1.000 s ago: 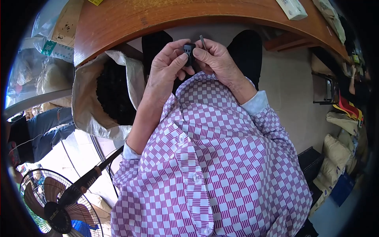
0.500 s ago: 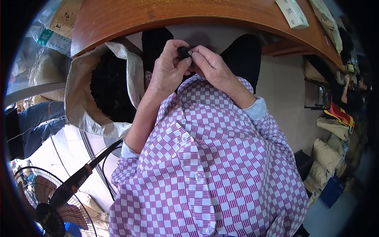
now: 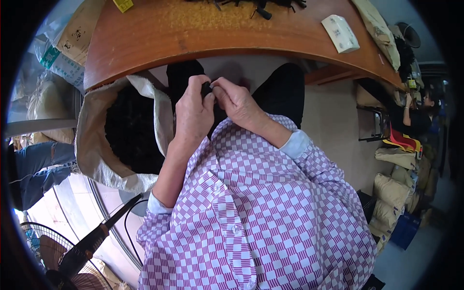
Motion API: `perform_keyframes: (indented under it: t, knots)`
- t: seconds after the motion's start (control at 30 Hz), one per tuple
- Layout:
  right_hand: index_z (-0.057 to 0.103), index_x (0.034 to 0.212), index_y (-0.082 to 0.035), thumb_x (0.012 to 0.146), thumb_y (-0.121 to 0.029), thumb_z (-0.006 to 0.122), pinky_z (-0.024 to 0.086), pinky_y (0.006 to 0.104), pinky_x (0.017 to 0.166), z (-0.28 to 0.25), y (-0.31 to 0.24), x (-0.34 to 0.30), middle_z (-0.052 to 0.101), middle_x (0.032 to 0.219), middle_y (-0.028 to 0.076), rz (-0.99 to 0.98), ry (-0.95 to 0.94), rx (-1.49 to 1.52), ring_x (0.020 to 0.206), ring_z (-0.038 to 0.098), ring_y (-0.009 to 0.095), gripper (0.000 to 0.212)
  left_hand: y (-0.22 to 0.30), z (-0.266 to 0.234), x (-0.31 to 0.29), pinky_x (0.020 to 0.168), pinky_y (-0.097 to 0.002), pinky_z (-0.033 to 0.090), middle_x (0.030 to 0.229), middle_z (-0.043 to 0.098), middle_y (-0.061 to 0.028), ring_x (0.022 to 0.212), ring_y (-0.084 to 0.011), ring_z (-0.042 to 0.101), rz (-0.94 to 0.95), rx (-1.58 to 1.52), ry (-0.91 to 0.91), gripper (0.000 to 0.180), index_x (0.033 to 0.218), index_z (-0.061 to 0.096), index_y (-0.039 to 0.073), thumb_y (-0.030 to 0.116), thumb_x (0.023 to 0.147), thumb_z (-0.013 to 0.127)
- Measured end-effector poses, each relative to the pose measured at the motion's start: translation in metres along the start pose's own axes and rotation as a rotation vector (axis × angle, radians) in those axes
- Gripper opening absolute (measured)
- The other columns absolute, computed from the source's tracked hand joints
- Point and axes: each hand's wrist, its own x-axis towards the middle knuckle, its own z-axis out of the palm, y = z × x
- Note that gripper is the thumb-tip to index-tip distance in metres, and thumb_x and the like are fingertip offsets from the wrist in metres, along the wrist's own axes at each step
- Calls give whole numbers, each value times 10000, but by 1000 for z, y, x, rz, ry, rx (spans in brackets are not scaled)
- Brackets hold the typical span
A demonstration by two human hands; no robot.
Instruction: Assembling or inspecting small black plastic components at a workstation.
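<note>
A small black piece point(image 3: 206, 89) is pinched between my two hands above my lap; its exact kind is hidden by the fingers. My left hand point(image 3: 194, 107) grips it with thumb and forefinger. From the other side, my right hand point(image 3: 238, 102) is closed on it too, fingertips touching its right end. Just left of my left forearm stands a white woven sack point(image 3: 164, 118), its mouth wide and a heap of black pieces point(image 3: 133, 130) inside.
A wooden table point(image 3: 159, 41) curves across the front, with black parts point(image 3: 263, 13) at its far edge and a white packet point(image 3: 340, 34) at right. A standing fan point(image 3: 72, 261) is at lower left. Another person point(image 3: 416, 108) sits far right, near stacked tan sacks point(image 3: 390, 188).
The view has tilted up, bringing more of the tabletop and the black parts on it into sight. Both hands still hold the small black piece together.
</note>
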Motion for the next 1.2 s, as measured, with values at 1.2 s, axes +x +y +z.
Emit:
perform_keyframes:
  t: [1.2]
  knots:
    - [582, 1078, -60, 772, -67, 655, 541, 228, 539, -92, -6, -9, 646, 802, 38, -839, -41, -895, 674, 658, 150, 315, 3, 7, 12, 540, -186, 525, 880, 672, -144, 659, -152, 667, -511, -1282, -607, 249, 1087, 600, 4, 199, 937, 559]
